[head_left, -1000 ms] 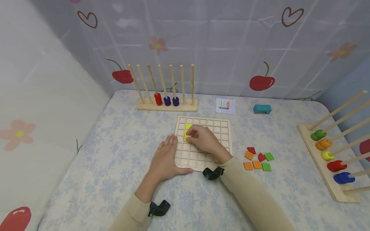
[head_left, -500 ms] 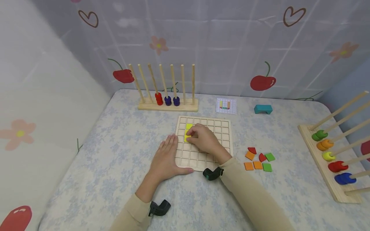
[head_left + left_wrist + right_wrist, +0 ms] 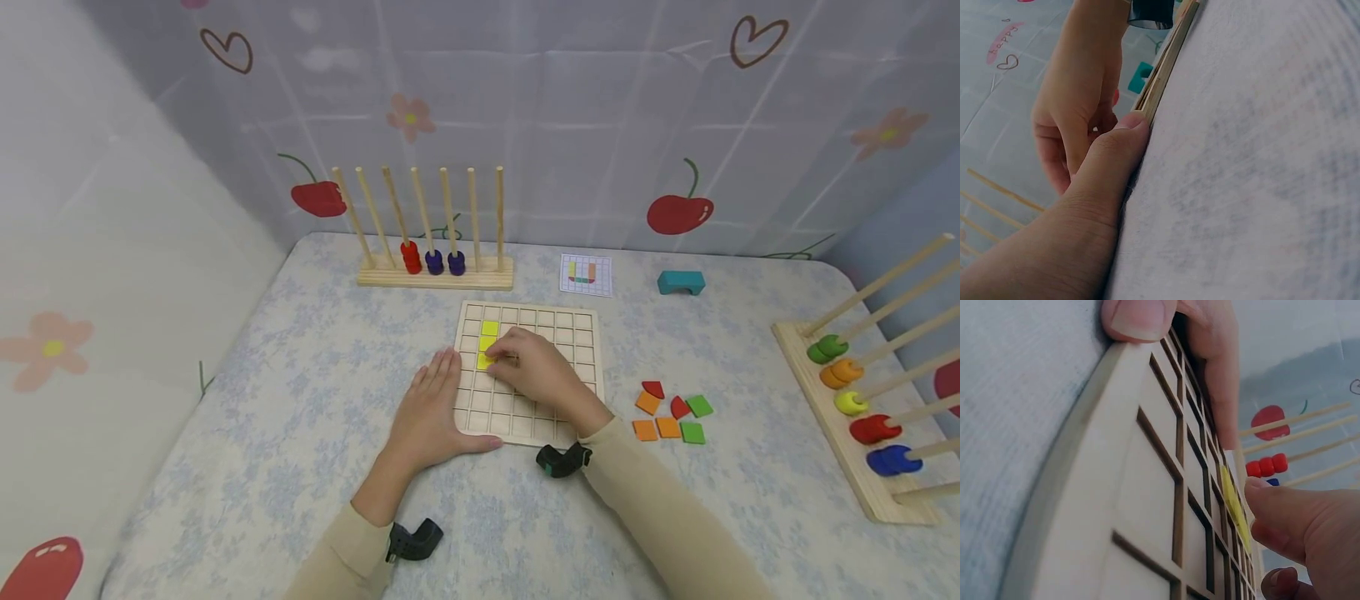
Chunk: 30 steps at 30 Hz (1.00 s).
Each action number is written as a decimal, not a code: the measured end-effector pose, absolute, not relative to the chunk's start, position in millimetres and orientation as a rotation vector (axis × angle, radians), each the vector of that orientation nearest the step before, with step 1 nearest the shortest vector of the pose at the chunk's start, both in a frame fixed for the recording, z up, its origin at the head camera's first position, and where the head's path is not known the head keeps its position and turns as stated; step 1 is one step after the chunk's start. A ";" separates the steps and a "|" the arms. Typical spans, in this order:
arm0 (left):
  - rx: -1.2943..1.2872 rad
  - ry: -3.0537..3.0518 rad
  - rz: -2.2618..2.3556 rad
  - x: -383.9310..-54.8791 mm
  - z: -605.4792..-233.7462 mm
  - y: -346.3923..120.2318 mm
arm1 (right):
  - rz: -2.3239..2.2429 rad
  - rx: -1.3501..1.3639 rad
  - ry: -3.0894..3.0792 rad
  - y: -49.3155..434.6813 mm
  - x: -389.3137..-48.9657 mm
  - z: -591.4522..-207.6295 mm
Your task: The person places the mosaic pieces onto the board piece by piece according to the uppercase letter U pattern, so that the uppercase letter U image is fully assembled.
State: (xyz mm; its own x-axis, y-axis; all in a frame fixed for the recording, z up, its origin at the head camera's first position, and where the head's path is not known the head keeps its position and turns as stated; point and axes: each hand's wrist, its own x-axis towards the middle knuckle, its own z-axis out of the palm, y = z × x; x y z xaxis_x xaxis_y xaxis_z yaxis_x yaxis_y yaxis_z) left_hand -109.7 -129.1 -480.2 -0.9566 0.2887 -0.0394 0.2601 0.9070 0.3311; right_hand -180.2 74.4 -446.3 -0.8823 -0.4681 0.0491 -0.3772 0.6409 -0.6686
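A square wooden grid board (image 3: pixel 525 429) lies on the table. Three yellow square tiles (image 3: pixel 490 328) form a column near its left side. My right hand (image 3: pixel 540 367) is over the board, thumb and forefinger tips a little apart at the right edge of the lowest yellow tile (image 3: pixel 482 362). In the right wrist view the right thumb (image 3: pixel 1272 497) is beside the yellow tiles (image 3: pixel 1230 494). My left hand (image 3: pixel 426 417) lies flat along the board's left edge, its thumb (image 3: pixel 1124 134) stretched along the front edge.
Right of the board lie loose orange (image 3: pixel 645 430), green (image 3: pixel 693 432) and red (image 3: pixel 652 389) pieces. Behind it are a peg rack (image 3: pixel 435 279), a pattern card (image 3: pixel 587 276) and a teal arch block (image 3: pixel 681 282). Another peg rack (image 3: pixel 832 442) stands at far right.
My right hand has drawn slightly right and towards me, uncovering more of the yellow tiles. My left hand stays in place.
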 end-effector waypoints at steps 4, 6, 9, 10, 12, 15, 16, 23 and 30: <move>0.421 2.985 0.500 -110.0 -480.1 -128.7 | -1.065 -0.670 2.741 87.8 -175.4 -439.2; 0.415 2.985 0.495 -110.1 -480.1 -128.3 | -1.052 -0.652 2.750 96.5 -173.0 -434.8; 0.408 2.983 0.495 -109.9 -480.1 -127.5 | -1.024 -0.633 2.758 113.4 -168.5 -428.9; 0.406 2.982 0.498 -109.8 -480.1 -127.2 | -1.012 -0.633 2.762 119.9 -166.8 -427.4; 0.404 2.982 0.508 -109.6 -480.1 -126.8 | -0.996 -0.627 2.766 133.7 -162.6 -424.4; 0.409 2.986 0.520 -109.3 -480.4 -126.7 | -0.970 -0.636 2.787 156.9 -155.9 -423.6; 0.412 2.989 0.520 -109.3 -480.5 -126.8 | -0.958 -0.640 2.799 164.7 -153.6 -424.1; 0.415 3.001 0.516 -109.2 -480.6 -128.1 | -0.938 -0.567 2.885 215.2 -139.2 -427.6; 0.414 2.994 0.516 -109.2 -480.5 -127.5 | -0.927 -0.457 2.963 250.6 -129.4 -427.4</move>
